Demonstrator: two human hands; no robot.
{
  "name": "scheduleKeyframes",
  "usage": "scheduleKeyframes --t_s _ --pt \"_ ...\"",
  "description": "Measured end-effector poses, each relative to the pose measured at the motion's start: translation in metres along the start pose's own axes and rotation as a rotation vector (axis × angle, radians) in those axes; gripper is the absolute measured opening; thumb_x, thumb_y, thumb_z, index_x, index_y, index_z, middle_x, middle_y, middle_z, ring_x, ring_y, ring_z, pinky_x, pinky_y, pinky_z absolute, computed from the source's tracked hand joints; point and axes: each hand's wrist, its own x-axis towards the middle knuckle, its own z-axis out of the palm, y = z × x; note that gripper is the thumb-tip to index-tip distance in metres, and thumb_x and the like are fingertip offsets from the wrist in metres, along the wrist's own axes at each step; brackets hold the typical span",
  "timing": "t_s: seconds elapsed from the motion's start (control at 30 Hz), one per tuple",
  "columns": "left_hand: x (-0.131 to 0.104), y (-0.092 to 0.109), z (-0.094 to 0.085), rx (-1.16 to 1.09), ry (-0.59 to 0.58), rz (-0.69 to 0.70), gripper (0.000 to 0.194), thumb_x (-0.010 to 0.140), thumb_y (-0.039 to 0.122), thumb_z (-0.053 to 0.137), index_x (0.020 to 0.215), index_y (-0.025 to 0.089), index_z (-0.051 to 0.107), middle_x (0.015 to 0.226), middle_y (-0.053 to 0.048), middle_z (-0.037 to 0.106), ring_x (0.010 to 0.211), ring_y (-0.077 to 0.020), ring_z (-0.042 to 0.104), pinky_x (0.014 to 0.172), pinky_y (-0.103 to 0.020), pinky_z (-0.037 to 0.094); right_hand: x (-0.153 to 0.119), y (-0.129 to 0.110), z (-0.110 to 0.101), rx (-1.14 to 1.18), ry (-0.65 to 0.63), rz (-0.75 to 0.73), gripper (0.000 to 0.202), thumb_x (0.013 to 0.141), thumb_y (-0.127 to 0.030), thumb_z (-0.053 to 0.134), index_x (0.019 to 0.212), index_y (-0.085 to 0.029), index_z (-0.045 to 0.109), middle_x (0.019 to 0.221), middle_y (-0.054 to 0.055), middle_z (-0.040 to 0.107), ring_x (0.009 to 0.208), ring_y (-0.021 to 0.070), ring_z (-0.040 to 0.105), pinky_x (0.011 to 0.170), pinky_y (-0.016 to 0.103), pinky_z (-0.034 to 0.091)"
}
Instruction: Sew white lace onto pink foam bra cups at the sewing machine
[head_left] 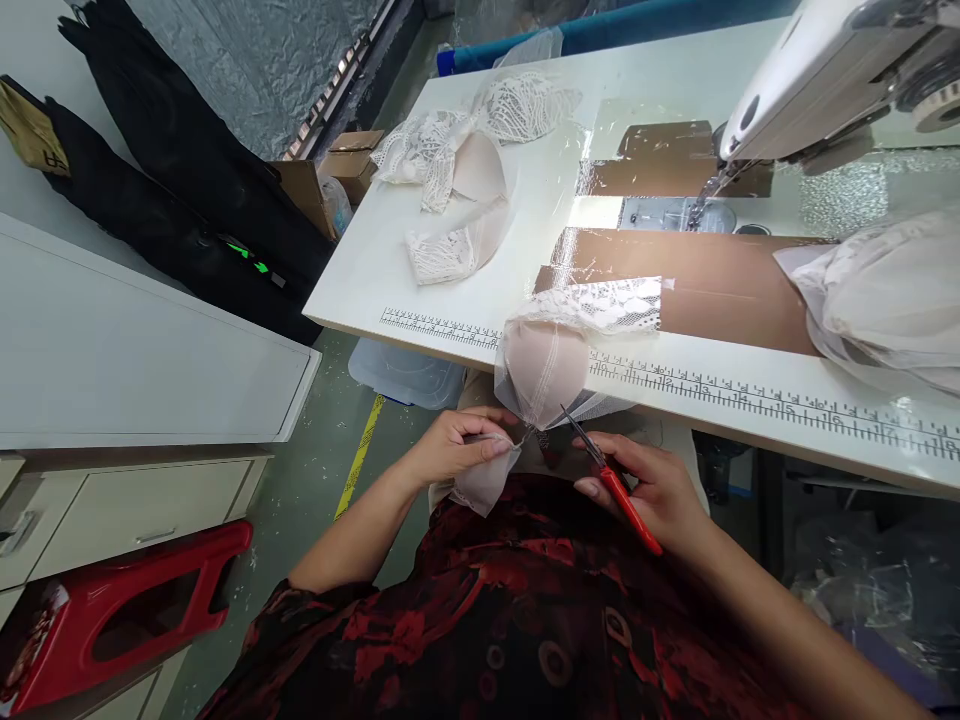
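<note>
My left hand (471, 445) pinches a small piece of sheer pale fabric (486, 480) just below the table's front edge. From its corner, a thin twisted strand runs up to the tip of a beige bra cup (547, 365), which hangs over the edge with its white lace band (626, 302) lying on the tabletop. Close to the cup's right side, my right hand (645, 485) is closed around red-handled scissors (619, 495). Their thin metal blades point up and left, near the cup's lower part; whether they touch the fabric I cannot tell.
A white sewing machine (802, 80) stands at the right of the table (360, 275), whose front carries a printed ruler. More lace bra pieces (480, 165) lie at the back left. Pale cups (892, 290) are stacked at right. A red stool (142, 610) is at lower left.
</note>
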Motion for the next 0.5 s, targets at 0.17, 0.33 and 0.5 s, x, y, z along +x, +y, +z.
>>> scheduleKeyframes --t_s 0.17,0.33,0.5 --pt "-0.004 0.005 0.040 -0.252 -0.201 -0.051 0.024 0.078 0.038 0.071 0.085 0.016 0.077 0.101 -0.013 0.072 0.121 -0.0274 0.055 0.102 -0.035 0.041 -0.003 -0.012 -0.010 0.048 0.093 -0.036 0.029 0.077 -0.027 0.070 0.105 -0.026 0.064 0.084 0.002 0.072 0.066 0.0167 0.067 0.060 0.026 0.052" --pt "0.007 0.009 0.089 -0.752 0.214 -0.123 0.030 0.072 0.043 0.075 0.085 0.016 0.075 0.097 -0.010 0.073 0.098 -0.0207 0.065 0.089 -0.029 0.048 -0.005 -0.023 -0.020 0.047 0.080 -0.082 0.033 0.076 -0.026 0.071 0.108 -0.027 0.063 0.087 0.002 0.073 0.068 0.0167 0.068 0.060 0.025 0.053" --pt "0.020 0.007 0.074 -0.841 0.545 -0.149 0.035 0.064 0.044 0.081 0.082 0.014 0.074 0.074 -0.004 0.071 0.064 -0.0112 0.061 0.066 -0.022 0.048 -0.008 -0.029 -0.028 0.014 0.094 -0.089 0.031 0.075 -0.025 0.070 0.105 -0.026 0.063 0.081 0.001 0.072 0.062 0.0161 0.067 0.057 0.026 0.053"
